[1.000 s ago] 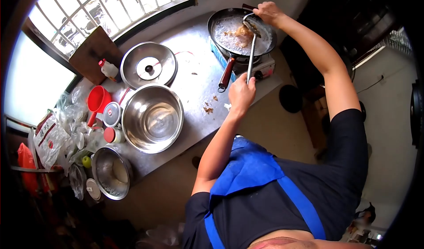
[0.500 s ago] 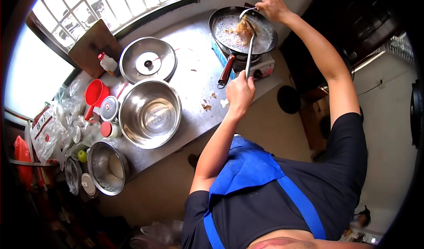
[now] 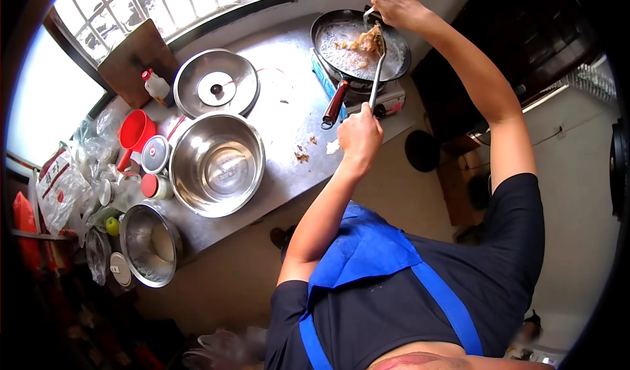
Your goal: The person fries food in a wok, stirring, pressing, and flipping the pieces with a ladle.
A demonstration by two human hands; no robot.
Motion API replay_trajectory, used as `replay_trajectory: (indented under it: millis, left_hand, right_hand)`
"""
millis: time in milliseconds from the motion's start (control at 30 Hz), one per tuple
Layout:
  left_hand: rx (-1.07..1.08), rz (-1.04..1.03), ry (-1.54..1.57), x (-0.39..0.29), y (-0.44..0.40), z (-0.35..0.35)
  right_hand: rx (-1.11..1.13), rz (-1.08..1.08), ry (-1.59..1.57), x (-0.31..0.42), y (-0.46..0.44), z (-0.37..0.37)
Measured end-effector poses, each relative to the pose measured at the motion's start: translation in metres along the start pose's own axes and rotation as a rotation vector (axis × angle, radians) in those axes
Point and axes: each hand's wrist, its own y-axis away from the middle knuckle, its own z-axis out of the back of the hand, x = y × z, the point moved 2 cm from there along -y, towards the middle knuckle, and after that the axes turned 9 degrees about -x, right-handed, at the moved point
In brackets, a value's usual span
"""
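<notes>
A black frying pan (image 3: 323, 64) with a brown handle holds bubbling oil and golden-brown food (image 3: 369, 41). My left hand (image 3: 360, 136) is closed around the handle of a long metal utensil (image 3: 376, 84); its far end is at the food, so I cannot make out its head. Beyond the pan's far right rim, my right hand (image 3: 397, 6) grips a short metal utensil (image 3: 369, 14) that reaches down over the pan. The food is bunched between the two utensils, partly raised above the oil.
The pan sits on a portable stove (image 3: 392, 98) on a metal counter (image 3: 282, 117). To the left stand a large steel bowl (image 3: 256, 166), a smaller bowl (image 3: 152, 273), a lid (image 3: 246, 84), a red dipper (image 3: 136, 130), a bottle (image 3: 156, 88) and a leaning board (image 3: 134, 58).
My right hand has risen slightly and moved left, its utensil now more upright. The food has shifted right and upward with the left utensil's tip. The view has shifted a little.
</notes>
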Motion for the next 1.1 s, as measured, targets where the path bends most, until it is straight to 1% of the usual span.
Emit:
replay_trajectory:
  millis: [33, 100, 200, 233, 333, 367, 433, 500, 533, 567, 600, 700, 800, 833, 867, 933, 1000, 1067, 1100]
  left_hand:
    - [0.017, -0.005, -0.026, 0.0, 0.0, 0.0]
    - [0.011, -0.006, -0.039, 0.0, -0.001, 0.001]
    - [0.032, 0.003, -0.048, -0.003, -0.005, 0.005]
    - [0.055, 0.019, -0.046, -0.003, -0.005, 0.007]
    - [0.057, 0.004, -0.085, -0.004, -0.003, -0.005]
    - [0.094, 0.029, -0.085, -0.002, -0.003, -0.009]
    - [0.098, 0.016, -0.08, 0.001, -0.004, -0.01]
    - [0.105, -0.006, -0.078, 0.0, -0.004, -0.01]
    - [0.109, -0.01, -0.075, -0.001, -0.003, -0.011]
    - [0.096, -0.018, -0.071, -0.001, -0.004, -0.01]
    - [0.082, -0.023, -0.068, -0.001, -0.004, -0.009]
    - [0.063, -0.056, -0.02, 0.0, -0.007, -0.009]
    - [0.08, -0.002, -0.053, 0.002, -0.007, -0.013]
    - [0.076, -0.007, -0.031, 0.005, -0.008, -0.012]
    - [0.079, -0.003, -0.029, 0.007, -0.008, -0.013]
    - [0.046, -0.027, -0.024, 0.005, -0.01, -0.012]
    - [0.059, -0.028, -0.022, 0.003, -0.012, -0.01]
    - [0.064, -0.049, 0.006, 0.002, -0.011, -0.007]
    - [0.051, -0.045, 0.021, 0.004, -0.008, -0.014]
  right_hand:
    - [0.0, 0.011, 0.001, 0.002, -0.004, 0.005]
    - [0.08, 0.017, 0.02, 0.005, -0.009, 0.012]
    - [0.108, 0.042, 0.032, 0.01, -0.008, -0.026]
    - [0.248, 0.052, 0.099, 0.016, -0.009, -0.043]
    - [0.256, 0.083, 0.157, 0.025, -0.006, -0.059]
    - [0.249, 0.092, 0.161, 0.021, -0.009, -0.061]
    - [0.188, 0.077, 0.054, 0.016, -0.01, -0.047]
    - [0.175, 0.068, 0.064, 0.011, -0.015, -0.033]
    - [0.154, 0.057, 0.076, 0.009, -0.018, -0.027]
    - [0.084, 0.039, 0.042, 0.009, -0.018, -0.019]
    - [0.086, 0.038, 0.043, 0.01, -0.016, -0.023]
    - [0.272, 0.073, 0.157, 0.021, -0.006, -0.053]
    - [0.254, 0.072, 0.105, 0.02, -0.004, -0.055]
    - [0.21, 0.067, 0.1, 0.018, -0.007, -0.053]
    - [0.214, 0.07, 0.098, 0.015, -0.009, -0.052]
    - [0.145, 0.012, 0.053, 0.009, -0.014, -0.031]
    - [0.172, -0.022, 0.047, 0.007, -0.014, -0.033]
    - [0.326, -0.003, 0.071, 0.006, -0.004, -0.059]
    - [0.324, -0.003, 0.042, 0.004, -0.002, -0.057]
